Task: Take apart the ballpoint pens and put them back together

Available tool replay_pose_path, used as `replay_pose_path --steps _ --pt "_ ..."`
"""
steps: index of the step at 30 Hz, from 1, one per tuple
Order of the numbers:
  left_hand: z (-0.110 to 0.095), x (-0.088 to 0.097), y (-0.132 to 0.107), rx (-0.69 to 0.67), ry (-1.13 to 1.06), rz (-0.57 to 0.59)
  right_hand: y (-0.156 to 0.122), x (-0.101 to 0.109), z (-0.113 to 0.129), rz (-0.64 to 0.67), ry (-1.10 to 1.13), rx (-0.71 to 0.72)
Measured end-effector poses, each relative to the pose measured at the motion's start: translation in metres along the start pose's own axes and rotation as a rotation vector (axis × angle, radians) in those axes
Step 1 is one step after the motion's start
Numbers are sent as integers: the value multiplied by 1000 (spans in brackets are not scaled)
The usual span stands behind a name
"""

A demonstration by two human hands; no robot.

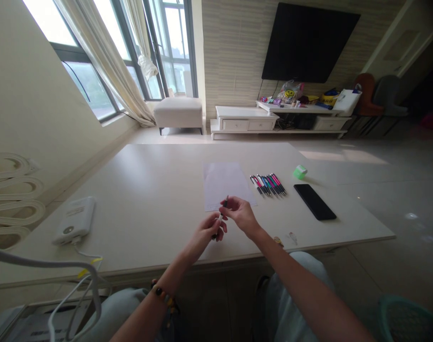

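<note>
Over the near part of the white table, my left hand and my right hand meet around a dark pen with a silver section. My left fingers grip its lower part, while my right fingertips pinch it near the top. Just beyond the hands lies a sheet of white paper, its near edge close to the pen. Several colourful pens lie side by side to the right of the sheet. Further right are a black smartphone lying face down and a small green cube-shaped object.
A white power bank with a cable sits at the table's left. Two small items lie near the front edge. A white cable loops at lower left, and a teal basket sits at lower right, below the table.
</note>
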State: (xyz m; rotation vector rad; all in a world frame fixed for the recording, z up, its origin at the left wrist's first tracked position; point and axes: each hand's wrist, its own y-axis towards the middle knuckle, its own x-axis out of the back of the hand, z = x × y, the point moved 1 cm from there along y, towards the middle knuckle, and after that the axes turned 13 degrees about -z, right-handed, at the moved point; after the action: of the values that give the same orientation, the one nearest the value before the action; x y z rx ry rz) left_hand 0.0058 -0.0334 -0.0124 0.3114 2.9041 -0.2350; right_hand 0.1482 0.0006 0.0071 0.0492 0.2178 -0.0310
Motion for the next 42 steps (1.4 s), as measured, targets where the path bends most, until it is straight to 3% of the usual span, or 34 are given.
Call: replay_pose_path --steps 8,13,22,27,32,42 --pt "-3 -6 0 58 -110 -44 -1 1 7 96 148 -31" --pt "2 -9 3 64 -71 -123 -1 -2 -1 47 -26 32" --pt "-3 -11 0 9 -56 -95 -4 -3 8 116 83 19" --pt "0 -10 0 -8 -18 -132 -2 -3 1 24 -54 41" --pt "4 -11 0 33 -27 -46 2 3 10 8 37 54" --pt "0 -14 0 -17 11 -98 8 12 16 -117 101 127"
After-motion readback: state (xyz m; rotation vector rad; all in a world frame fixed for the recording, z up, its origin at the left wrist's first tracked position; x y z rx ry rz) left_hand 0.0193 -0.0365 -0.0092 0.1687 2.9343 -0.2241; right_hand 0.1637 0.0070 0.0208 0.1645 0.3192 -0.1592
